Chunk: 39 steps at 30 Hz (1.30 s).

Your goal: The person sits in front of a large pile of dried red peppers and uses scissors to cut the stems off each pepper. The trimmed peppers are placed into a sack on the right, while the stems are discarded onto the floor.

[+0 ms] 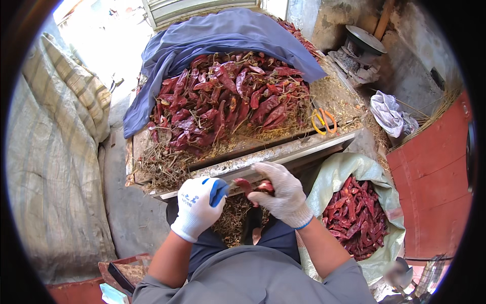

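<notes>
My right hand (283,193), in a pale knitted glove, holds dried red chili peppers (243,185) above my lap. More than one seems to be in it; the fingers hide part of them. Close by on the left, my left hand (203,201) wears a white glove with a blue coated palm. Its fingers are curled together at the stem end of a chili, where a thin pale stem shows, blurred. Beyond both hands, a large heap of dried chilies (228,95) lies on a wooden table (338,100), partly under a blue cloth (235,30).
Scissors with orange and yellow handles (324,121) lie at the table's right front. Loose stems (163,163) pile up at its left corner. A woven sack (393,201) of chilies (357,220) stands at my right, beside a red panel (433,178). Striped sheeting (60,171) hangs at left.
</notes>
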Motion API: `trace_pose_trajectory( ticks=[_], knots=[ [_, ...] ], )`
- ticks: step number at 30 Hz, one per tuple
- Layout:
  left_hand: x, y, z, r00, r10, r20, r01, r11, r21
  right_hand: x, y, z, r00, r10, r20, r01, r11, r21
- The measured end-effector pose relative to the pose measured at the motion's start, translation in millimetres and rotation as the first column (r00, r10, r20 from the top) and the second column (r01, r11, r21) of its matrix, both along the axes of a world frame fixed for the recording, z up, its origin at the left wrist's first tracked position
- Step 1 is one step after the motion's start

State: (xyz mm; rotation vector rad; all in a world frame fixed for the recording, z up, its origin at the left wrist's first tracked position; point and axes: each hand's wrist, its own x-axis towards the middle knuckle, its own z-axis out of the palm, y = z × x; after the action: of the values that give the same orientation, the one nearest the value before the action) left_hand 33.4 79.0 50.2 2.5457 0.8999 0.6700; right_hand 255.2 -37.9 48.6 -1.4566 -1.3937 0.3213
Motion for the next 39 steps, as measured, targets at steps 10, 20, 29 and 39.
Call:
trace_pose_trajectory(
  ticks=[10,20,29,39],
  knots=[
    [-22,-6,-4,0.947,-0.194,0.258,0.242,0.956,-0.168,-18,18,-1,0.927,0.376,-0.018,-0.357,0.864,-0.355],
    [-26,-30,-32,0.689,0.476,0.547,0.523,0.195,-0.829,-36,14,6,0.86,0.474,-0.189,-0.51,0.801,-0.313],
    [-11,-42,-60,0.562,0.646,0.517,0.631,0.068,-0.772,-46,1,-2,0.786,0.265,-0.559,-0.521,0.771,-0.367],
    [3,-41,-51,0.581,0.588,0.562,0.556,0.217,-0.802,-46,-1,-2,0.729,0.213,-0.65,-0.502,0.813,-0.297]
  ],
)
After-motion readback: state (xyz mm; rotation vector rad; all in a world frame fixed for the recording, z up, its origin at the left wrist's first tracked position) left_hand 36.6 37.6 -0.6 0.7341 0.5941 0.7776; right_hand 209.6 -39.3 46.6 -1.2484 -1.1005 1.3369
